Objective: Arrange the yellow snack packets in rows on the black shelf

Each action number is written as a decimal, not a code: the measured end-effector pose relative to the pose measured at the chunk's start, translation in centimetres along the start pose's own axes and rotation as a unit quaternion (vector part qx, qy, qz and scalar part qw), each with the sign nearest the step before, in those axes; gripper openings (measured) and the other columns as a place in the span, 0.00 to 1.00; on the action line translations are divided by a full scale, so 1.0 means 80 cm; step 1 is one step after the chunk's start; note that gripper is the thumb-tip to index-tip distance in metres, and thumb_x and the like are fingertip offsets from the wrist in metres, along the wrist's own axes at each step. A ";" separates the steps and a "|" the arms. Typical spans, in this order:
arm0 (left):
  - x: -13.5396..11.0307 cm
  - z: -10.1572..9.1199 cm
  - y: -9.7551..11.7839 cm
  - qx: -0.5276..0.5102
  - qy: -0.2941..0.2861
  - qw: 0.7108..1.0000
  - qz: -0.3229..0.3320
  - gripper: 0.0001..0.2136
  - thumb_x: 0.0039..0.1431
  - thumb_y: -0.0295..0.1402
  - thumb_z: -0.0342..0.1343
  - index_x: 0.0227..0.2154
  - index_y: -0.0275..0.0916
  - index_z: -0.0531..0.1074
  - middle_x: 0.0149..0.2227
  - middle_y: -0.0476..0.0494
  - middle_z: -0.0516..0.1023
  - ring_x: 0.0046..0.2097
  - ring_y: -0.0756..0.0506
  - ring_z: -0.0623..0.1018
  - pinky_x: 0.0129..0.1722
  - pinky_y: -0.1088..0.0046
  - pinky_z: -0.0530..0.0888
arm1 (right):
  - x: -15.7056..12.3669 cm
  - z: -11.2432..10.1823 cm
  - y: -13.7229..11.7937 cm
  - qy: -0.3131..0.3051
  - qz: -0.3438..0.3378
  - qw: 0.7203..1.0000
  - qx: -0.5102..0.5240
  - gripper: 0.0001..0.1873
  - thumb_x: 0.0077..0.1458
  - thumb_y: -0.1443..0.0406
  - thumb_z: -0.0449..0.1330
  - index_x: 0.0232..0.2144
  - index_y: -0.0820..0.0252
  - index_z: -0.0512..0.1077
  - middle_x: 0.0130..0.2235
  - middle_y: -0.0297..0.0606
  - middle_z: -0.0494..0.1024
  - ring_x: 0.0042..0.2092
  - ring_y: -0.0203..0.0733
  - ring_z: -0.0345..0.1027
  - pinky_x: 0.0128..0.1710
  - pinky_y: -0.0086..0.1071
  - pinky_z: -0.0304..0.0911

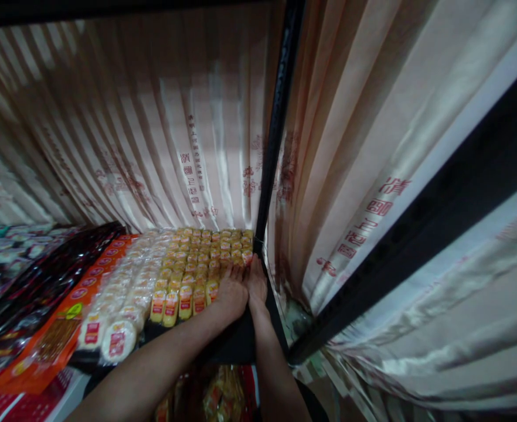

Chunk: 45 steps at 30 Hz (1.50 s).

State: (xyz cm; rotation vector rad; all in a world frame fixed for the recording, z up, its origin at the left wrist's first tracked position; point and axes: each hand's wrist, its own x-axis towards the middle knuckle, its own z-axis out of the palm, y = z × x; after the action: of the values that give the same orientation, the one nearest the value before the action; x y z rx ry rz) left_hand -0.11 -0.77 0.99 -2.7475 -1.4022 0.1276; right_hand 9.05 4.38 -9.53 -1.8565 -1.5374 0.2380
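Note:
Rows of small yellow wrapped cakes (pixel 186 299) with red-and-white labels stand close together on a black shelf (pixel 227 349). My left hand (pixel 233 293) rests on the right part of these rows, its fingers stretched forward over the wrappers. Beside it, my right hand (pixel 257 280) lies along the rightmost row near the shelf's corner, fingers extended and thumb side toward the left hand. Both hands appear to touch the packs, and neither is seen gripping one. Some cakes under the fingers are hidden.
Left of the yellow rows are white round wrapped cakes (pixel 118 340), an orange snack bag (pixel 58 334) and dark glossy packs (pixel 51 275). A black upright post (pixel 276 123) marks the back corner. Pale printed curtains (pixel 188 117) hang behind and right. More packs (pixel 223 395) sit below.

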 end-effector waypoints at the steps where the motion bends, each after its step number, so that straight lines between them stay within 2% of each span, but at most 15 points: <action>1: 0.000 0.001 0.000 -0.001 0.002 1.000 -0.003 0.22 0.56 0.28 0.42 0.53 0.25 0.64 0.57 0.28 0.64 0.60 0.38 0.61 0.61 0.54 0.49 | 0.001 -0.001 -0.001 0.003 0.007 1.000 0.007 0.31 0.56 0.68 0.41 0.62 0.74 0.47 0.62 0.49 0.54 0.64 0.43 0.45 0.59 0.36 0.49; 3: 0.001 0.003 0.000 -0.002 0.004 1.000 -0.006 0.23 0.56 0.28 0.42 0.55 0.25 0.61 0.57 0.28 0.63 0.60 0.38 0.60 0.60 0.53 0.49 | 0.004 -0.002 -0.002 0.009 0.015 1.000 0.025 0.32 0.56 0.68 0.41 0.62 0.76 0.45 0.63 0.51 0.53 0.64 0.43 0.44 0.59 0.35 0.49; 6: 0.001 0.002 0.000 -0.002 0.009 1.000 -0.003 0.25 0.56 0.27 0.42 0.56 0.23 0.58 0.57 0.26 0.63 0.60 0.37 0.60 0.60 0.53 0.49 | 0.009 -0.003 -0.003 0.008 0.013 0.999 0.046 0.30 0.57 0.68 0.40 0.61 0.75 0.48 0.61 0.51 0.56 0.62 0.43 0.49 0.58 0.35 0.51; 10: 0.001 0.000 0.001 0.003 0.006 1.000 0.000 0.23 0.56 0.27 0.41 0.54 0.23 0.63 0.56 0.26 0.65 0.59 0.37 0.62 0.60 0.54 0.50 | 0.009 -0.003 -0.003 -0.008 -0.024 0.999 0.036 0.28 0.57 0.68 0.41 0.60 0.69 0.53 0.60 0.47 0.59 0.60 0.41 0.55 0.58 0.33 0.50; 16: 0.002 0.005 -0.002 0.007 0.022 1.000 0.004 0.22 0.56 0.27 0.42 0.53 0.25 0.65 0.56 0.26 0.65 0.58 0.37 0.62 0.60 0.51 0.49 | 0.007 0.005 0.001 -0.003 -0.016 1.000 0.020 0.31 0.54 0.71 0.41 0.61 0.72 0.48 0.63 0.49 0.51 0.64 0.43 0.42 0.59 0.40 0.49; 21: 0.004 0.009 -0.003 0.010 0.014 1.000 0.004 0.22 0.56 0.28 0.43 0.54 0.24 0.63 0.57 0.26 0.63 0.60 0.37 0.61 0.61 0.53 0.49 | 0.012 0.011 0.005 0.022 -0.019 0.999 0.040 0.32 0.53 0.70 0.41 0.61 0.75 0.48 0.63 0.50 0.52 0.64 0.42 0.42 0.60 0.37 0.47; 26: -0.003 0.010 0.001 0.025 0.037 0.999 0.002 0.23 0.58 0.28 0.42 0.55 0.22 0.61 0.57 0.24 0.62 0.61 0.36 0.59 0.61 0.52 0.49 | 0.014 0.009 0.004 0.064 -0.016 0.993 0.095 0.30 0.54 0.68 0.41 0.58 0.77 0.54 0.60 0.53 0.58 0.62 0.43 0.49 0.59 0.38 0.50; 30: -0.023 0.002 0.008 -0.015 0.067 0.998 -0.006 0.22 0.59 0.28 0.39 0.56 0.24 0.60 0.59 0.27 0.59 0.63 0.37 0.56 0.62 0.56 0.50 | 0.003 -0.010 -0.001 0.111 -0.020 0.986 0.120 0.28 0.54 0.68 0.40 0.56 0.74 0.58 0.57 0.52 0.63 0.59 0.43 0.55 0.58 0.38 0.53; 34: -0.050 -0.003 0.020 -0.089 0.079 0.993 -0.003 0.24 0.59 0.29 0.40 0.58 0.26 0.56 0.61 0.29 0.55 0.64 0.38 0.51 0.62 0.57 0.51 | -0.021 -0.037 -0.011 0.121 -0.006 0.983 0.142 0.27 0.54 0.67 0.40 0.55 0.70 0.60 0.55 0.50 0.67 0.58 0.43 0.58 0.56 0.38 0.55; 37: -0.075 0.006 0.028 -0.139 0.090 0.986 -0.020 0.25 0.57 0.28 0.42 0.58 0.24 0.57 0.61 0.28 0.55 0.64 0.38 0.52 0.61 0.58 0.55 | -0.053 -0.052 -0.025 0.115 -0.003 0.976 0.183 0.26 0.55 0.65 0.41 0.53 0.69 0.62 0.53 0.51 0.68 0.56 0.44 0.60 0.56 0.40 0.55; 39: -0.098 0.019 0.031 -0.165 0.107 0.980 -0.007 0.24 0.55 0.27 0.44 0.55 0.23 0.61 0.60 0.28 0.59 0.63 0.38 0.55 0.61 0.58 0.57 | -0.084 -0.060 -0.035 0.105 0.001 0.969 0.223 0.24 0.55 0.64 0.41 0.51 0.66 0.63 0.51 0.49 0.71 0.53 0.43 0.64 0.54 0.40 0.58; 42: -0.145 0.045 0.034 -0.209 0.139 0.968 0.023 0.20 0.55 0.25 0.43 0.50 0.25 0.66 0.56 0.29 0.66 0.60 0.40 0.60 0.59 0.60 0.61 | -0.143 -0.069 -0.048 0.079 0.006 0.963 0.259 0.19 0.56 0.64 0.42 0.44 0.63 0.67 0.43 0.45 0.75 0.44 0.40 0.70 0.45 0.35 0.64; 45: -0.201 0.075 0.035 -0.260 0.136 0.955 0.035 0.18 0.57 0.25 0.43 0.50 0.30 0.67 0.54 0.35 0.68 0.58 0.44 0.64 0.58 0.66 0.63 | -0.201 -0.074 -0.053 0.016 -0.064 0.970 0.235 0.16 0.57 0.66 0.42 0.37 0.61 0.69 0.37 0.41 0.75 0.38 0.37 0.70 0.40 0.31 0.65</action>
State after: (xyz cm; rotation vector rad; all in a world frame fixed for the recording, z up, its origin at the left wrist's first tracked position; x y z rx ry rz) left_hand -7.80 -15.37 -4.47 -3.0479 -1.4211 -0.6905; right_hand 4.49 -12.55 -7.16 -1.3789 -1.4239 0.4665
